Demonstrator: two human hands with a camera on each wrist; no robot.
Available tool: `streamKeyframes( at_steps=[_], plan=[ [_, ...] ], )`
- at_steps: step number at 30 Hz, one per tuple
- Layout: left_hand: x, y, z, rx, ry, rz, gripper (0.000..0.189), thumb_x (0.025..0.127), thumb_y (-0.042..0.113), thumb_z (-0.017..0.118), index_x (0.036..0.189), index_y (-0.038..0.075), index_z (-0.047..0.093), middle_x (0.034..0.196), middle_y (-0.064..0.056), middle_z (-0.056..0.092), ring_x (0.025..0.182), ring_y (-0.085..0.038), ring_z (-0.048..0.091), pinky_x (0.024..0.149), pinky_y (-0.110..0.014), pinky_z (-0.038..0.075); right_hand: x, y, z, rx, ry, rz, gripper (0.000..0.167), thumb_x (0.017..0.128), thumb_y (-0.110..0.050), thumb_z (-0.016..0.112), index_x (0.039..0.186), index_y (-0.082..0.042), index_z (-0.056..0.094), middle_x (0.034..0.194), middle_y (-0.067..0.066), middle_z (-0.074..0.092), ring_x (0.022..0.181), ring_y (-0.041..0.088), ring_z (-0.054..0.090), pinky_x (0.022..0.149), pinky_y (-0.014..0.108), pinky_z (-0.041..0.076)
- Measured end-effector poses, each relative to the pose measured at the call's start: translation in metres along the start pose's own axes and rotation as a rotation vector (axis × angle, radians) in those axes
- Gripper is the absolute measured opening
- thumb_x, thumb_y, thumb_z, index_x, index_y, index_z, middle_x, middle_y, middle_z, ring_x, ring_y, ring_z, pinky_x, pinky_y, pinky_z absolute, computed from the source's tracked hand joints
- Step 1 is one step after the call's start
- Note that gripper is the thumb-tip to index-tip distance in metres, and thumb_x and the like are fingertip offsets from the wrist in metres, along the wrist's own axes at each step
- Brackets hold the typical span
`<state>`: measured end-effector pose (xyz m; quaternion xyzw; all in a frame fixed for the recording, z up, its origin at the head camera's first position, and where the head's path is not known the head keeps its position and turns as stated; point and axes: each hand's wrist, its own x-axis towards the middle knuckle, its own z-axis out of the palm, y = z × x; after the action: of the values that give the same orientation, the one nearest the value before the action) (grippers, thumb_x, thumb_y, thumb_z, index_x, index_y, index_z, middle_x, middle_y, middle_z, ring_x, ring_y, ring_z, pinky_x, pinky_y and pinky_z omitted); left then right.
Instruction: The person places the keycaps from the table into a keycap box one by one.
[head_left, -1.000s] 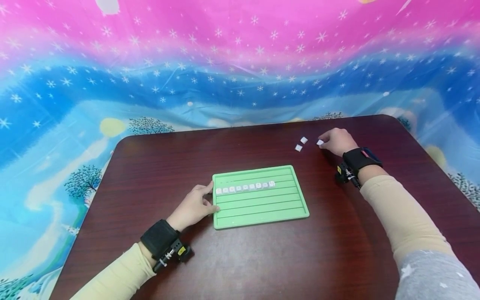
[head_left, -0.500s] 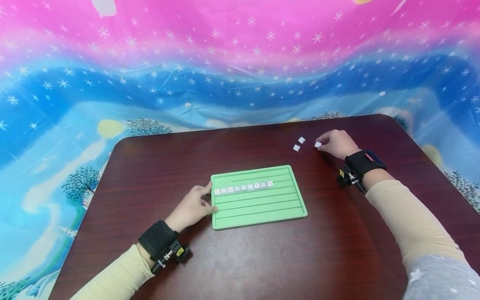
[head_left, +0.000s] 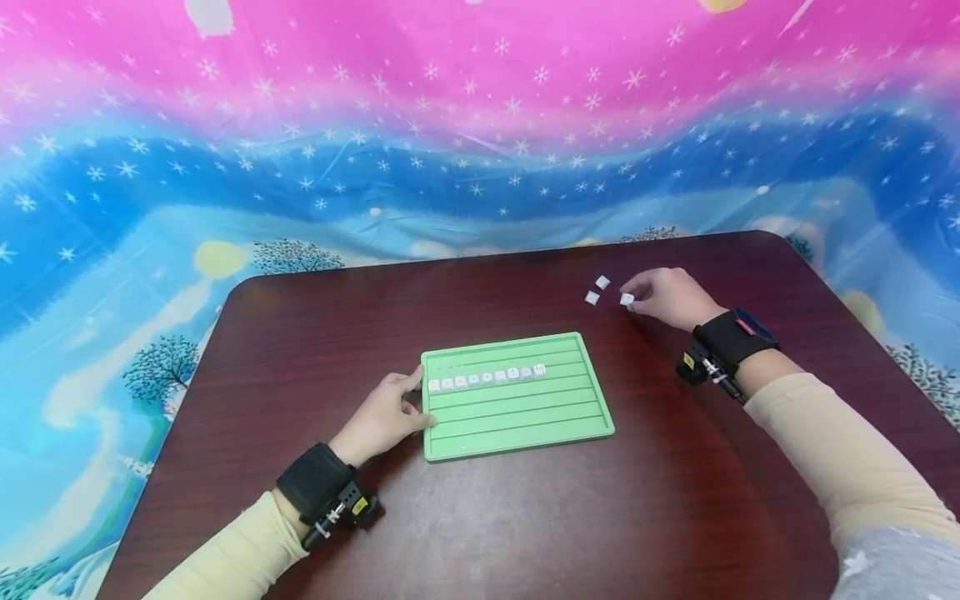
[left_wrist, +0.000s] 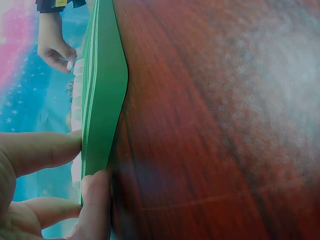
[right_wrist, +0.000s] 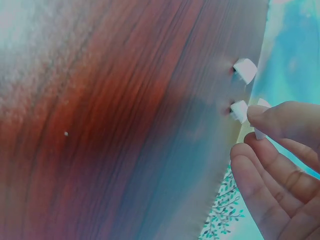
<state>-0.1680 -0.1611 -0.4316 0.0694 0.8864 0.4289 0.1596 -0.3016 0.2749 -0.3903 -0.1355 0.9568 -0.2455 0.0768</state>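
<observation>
My right hand [head_left: 670, 297] pinches one small white keycap [head_left: 627, 298] between thumb and fingertips, above the table at the back right. In the right wrist view, the fingers partly cover this keycap [right_wrist: 260, 134]. Two more white keycaps lie just left of that hand, one farther back [head_left: 602, 282] and one nearer [head_left: 592, 297]. At centre lies a green ridged tray [head_left: 517, 419]; a row of several white keycaps [head_left: 487, 377] runs along one of its upper slots from the left side. My left hand [head_left: 381, 419] holds the tray's left edge, its fingers [left_wrist: 47, 150] against the rim.
The dark reddish wooden table [head_left: 525, 533] has rounded back corners. Behind it hangs a pink and blue cloth [head_left: 480, 150] with snowflakes and trees. Each wrist wears a black strap with a small camera [head_left: 363, 507] attached.
My right hand, with its keycap, has moved slightly left and nearer, toward the two loose keycaps. The left hand stays at the tray's edge, and the row has not changed.
</observation>
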Motion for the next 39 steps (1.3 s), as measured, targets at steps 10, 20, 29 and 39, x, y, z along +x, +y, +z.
streamKeyframes(
  at_steps=[10, 20, 29, 39],
  plan=[
    [0.001, -0.001, -0.001, 0.003, 0.004, -0.014, 0.083, 0.091, 0.004, 0.076, 0.159, -0.003, 0.027, 0.143, -0.026, 0.044, 0.076, -0.017, 0.053, 0.063, -0.030, 0.043, -0.009, -0.014, 0.002, -0.031, -0.005, -0.078, 0.030, 0.094, -0.003, 0.070, 0.123, 0.006, 0.071, 0.104, 0.018, 0.071, 0.092, 0.031, 0.065, 0.075, 0.044, 0.052],
    [-0.001, 0.001, -0.001, 0.007, 0.006, -0.013, 0.084, 0.091, 0.005, 0.077, 0.159, -0.003, 0.028, 0.130, -0.021, 0.049, 0.075, -0.017, 0.052, 0.063, -0.029, 0.042, -0.015, -0.027, 0.006, -0.025, -0.024, -0.104, 0.031, 0.093, -0.003, 0.073, 0.123, 0.003, 0.073, 0.102, 0.012, 0.072, 0.086, 0.024, 0.066, 0.072, 0.040, 0.052],
    [-0.002, 0.000, -0.001, -0.011, -0.005, 0.003, 0.082, 0.092, 0.005, 0.075, 0.158, -0.004, 0.027, 0.140, -0.027, 0.044, 0.077, -0.017, 0.054, 0.062, -0.029, 0.042, -0.021, -0.033, 0.010, -0.036, -0.032, -0.161, 0.028, 0.091, -0.001, 0.074, 0.119, 0.001, 0.075, 0.112, 0.014, 0.069, 0.089, 0.024, 0.065, 0.072, 0.039, 0.053],
    [-0.003, 0.001, 0.001, -0.003, 0.001, -0.007, 0.082, 0.092, 0.004, 0.076, 0.158, -0.005, 0.028, 0.139, -0.027, 0.045, 0.076, -0.017, 0.054, 0.063, -0.030, 0.043, -0.031, -0.044, 0.020, -0.006, -0.066, -0.216, 0.027, 0.089, 0.000, 0.076, 0.116, -0.002, 0.077, 0.109, 0.009, 0.069, 0.086, 0.020, 0.064, 0.074, 0.037, 0.054]
  ],
)
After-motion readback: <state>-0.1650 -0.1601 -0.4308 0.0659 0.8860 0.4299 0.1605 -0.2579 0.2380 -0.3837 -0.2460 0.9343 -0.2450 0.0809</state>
